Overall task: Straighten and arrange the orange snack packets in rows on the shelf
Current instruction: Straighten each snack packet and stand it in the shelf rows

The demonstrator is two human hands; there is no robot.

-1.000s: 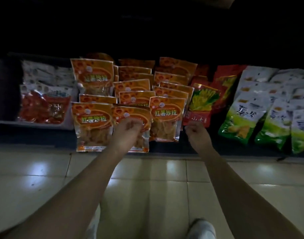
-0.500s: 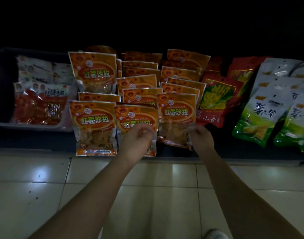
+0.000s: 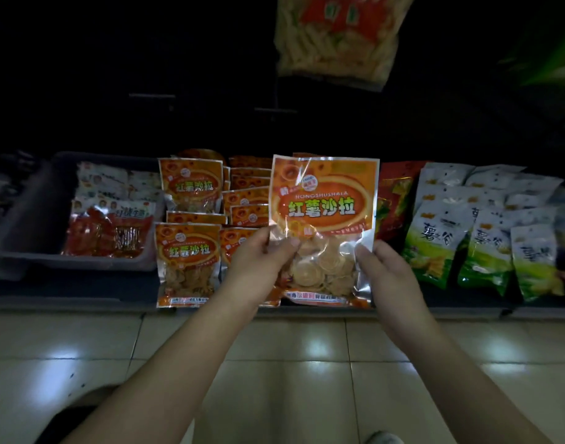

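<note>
Dim room: glossy tiled floor [image 3: 274,363] below, low shelf [image 3: 82,302] mid-frame. Left hand [image 3: 258,261] and right hand [image 3: 387,270] pinch one orange packet [image 3: 323,216] at centre, hiding part of the shelved orange packets [image 3: 188,251]. Upper frame is too dark to read.

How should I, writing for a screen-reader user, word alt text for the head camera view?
The left hand and right hand hold an orange snack packet upright by its lower sides before a dim low shelf. Behind it lie rows of matching orange packets, with a grey tray of red-and-white packets to their left and green-and-white bags to their right.
</note>
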